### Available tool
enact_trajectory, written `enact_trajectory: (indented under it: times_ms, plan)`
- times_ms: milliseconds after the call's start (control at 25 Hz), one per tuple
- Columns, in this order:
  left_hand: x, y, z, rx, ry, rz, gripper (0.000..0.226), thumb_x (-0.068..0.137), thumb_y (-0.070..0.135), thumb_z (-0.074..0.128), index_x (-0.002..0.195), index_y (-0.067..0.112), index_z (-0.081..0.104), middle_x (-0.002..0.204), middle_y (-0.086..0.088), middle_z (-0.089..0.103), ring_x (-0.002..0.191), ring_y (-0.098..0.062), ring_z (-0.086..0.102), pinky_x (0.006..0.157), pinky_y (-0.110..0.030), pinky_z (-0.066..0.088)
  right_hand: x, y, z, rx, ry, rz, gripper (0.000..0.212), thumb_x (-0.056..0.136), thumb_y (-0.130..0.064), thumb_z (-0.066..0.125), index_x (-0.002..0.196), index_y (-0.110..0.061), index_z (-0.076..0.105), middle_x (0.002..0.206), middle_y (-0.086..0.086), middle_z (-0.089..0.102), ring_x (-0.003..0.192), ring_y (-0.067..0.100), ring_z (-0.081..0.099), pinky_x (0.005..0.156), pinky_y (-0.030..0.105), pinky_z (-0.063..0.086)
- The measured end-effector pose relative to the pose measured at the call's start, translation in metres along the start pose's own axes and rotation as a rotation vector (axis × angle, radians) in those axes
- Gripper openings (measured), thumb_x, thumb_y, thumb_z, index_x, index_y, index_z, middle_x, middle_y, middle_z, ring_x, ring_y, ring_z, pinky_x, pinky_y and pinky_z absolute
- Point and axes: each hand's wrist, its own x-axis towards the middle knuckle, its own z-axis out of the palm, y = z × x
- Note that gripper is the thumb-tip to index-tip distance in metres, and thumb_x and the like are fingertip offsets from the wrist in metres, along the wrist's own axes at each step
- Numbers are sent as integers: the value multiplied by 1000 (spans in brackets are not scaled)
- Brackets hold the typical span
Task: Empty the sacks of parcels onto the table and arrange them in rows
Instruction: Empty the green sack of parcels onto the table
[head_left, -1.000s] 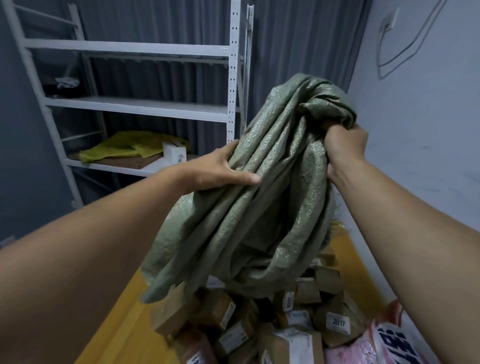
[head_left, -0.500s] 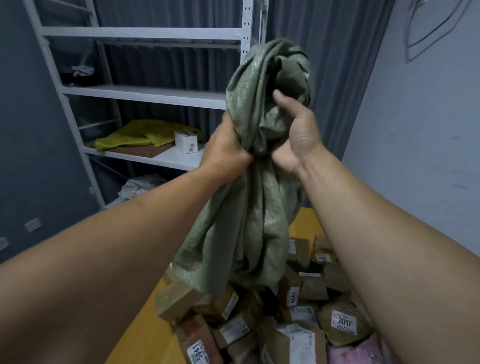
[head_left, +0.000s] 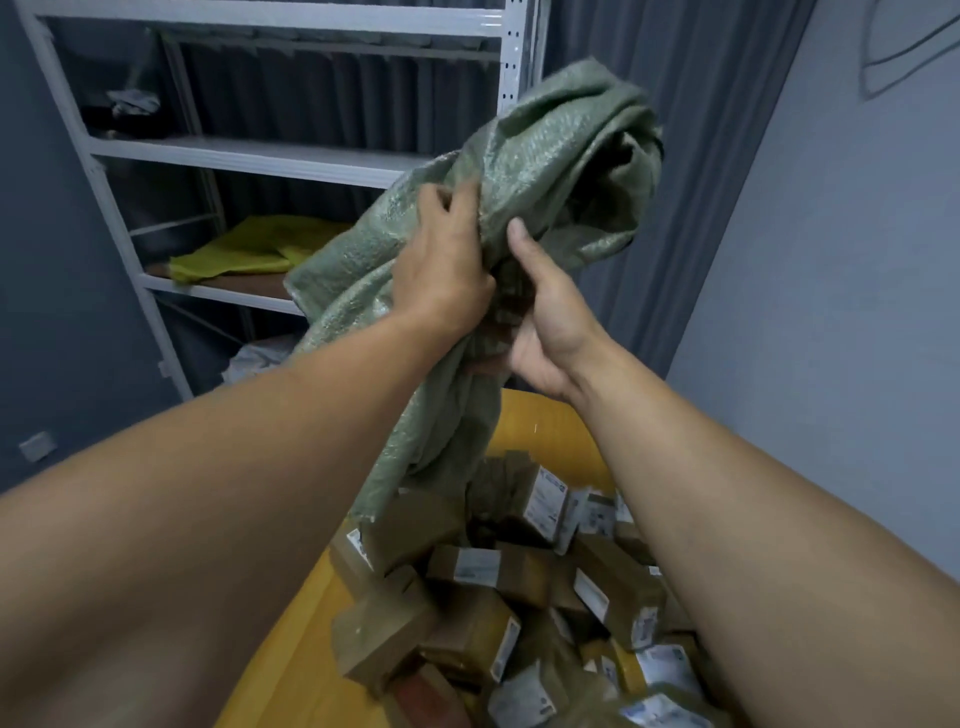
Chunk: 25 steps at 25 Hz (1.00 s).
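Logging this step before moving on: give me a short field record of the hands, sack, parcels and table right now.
green woven sack: crumpled, held up over the pile, lower end hanging toward it
left hand: grips the sack's bunched fabric
right hand: grips it beside the left hand
parcels: brown labelled boxes, heaped, not in rows
table: yellow top, bare strip at left

The sack (head_left: 545, 171) hides the fingers of the right grip (head_left: 545, 322), and labels on the parcels (head_left: 483, 571) are too blurred to read.
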Motion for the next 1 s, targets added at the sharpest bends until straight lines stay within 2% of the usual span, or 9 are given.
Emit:
enact_trajectory:
  times_ms: [160,280,400,520,640,760,880,960,1000]
  plan:
    - [5,-66,35,-53,-140,-32,62,84,17,63,141,20,40,128,-11,41,118,-33,48,86,-43,46,77,54,26,246,223,-53,67,74,-50,81,130,-15,68,127,10,70,121,26,65,109,47,48]
    - [7,-122,67,-135,-317,-42,73,77,17,65,145,19,38,132,-7,51,122,-29,51,101,-46,44,134,104,26,365,446,-7,56,68,-34,78,118,-9,73,117,12,74,111,26,70,104,43,52]
    - [10,-178,94,-47,-479,41,75,71,23,65,142,22,40,131,-1,58,133,-24,47,122,-55,8,180,150,18,420,621,36,25,81,-19,67,100,-3,73,100,15,75,91,28,73,85,41,60]
    - [13,-234,125,53,-508,88,85,70,32,59,150,18,34,151,-4,43,150,-21,21,119,-58,-13,222,189,14,430,700,74,13,88,-13,61,85,-3,69,83,15,71,77,29,71,76,42,59]
    - [10,-283,154,169,-372,104,74,71,37,67,141,23,48,149,-4,41,148,-24,19,120,-58,-9,269,220,-2,520,732,90,22,89,-14,61,102,2,67,94,18,72,84,33,70,77,43,62]
    - [16,-331,192,321,-235,107,67,72,49,78,132,31,56,136,-4,46,134,-28,34,118,-59,11,321,246,-26,619,723,62,41,88,-14,59,126,0,63,114,21,72,97,35,72,65,40,62]
    - [37,-356,231,378,-284,115,80,78,47,76,146,28,39,139,-2,45,135,-26,35,118,-59,12,365,256,-56,673,655,32,43,91,-21,57,130,-6,63,122,20,70,112,36,67,82,45,59]
    - [52,-364,257,385,-400,45,92,85,36,71,157,20,15,156,-4,29,149,-26,19,118,-65,0,392,263,-85,632,579,59,52,92,-38,62,134,-7,60,128,21,67,119,38,63,100,53,50]
    - [56,-367,270,404,-474,-1,96,88,31,68,158,18,4,163,-7,15,153,-27,6,117,-67,-4,400,269,-100,584,543,110,68,87,-52,67,138,-9,57,133,20,64,123,39,60,105,59,45]
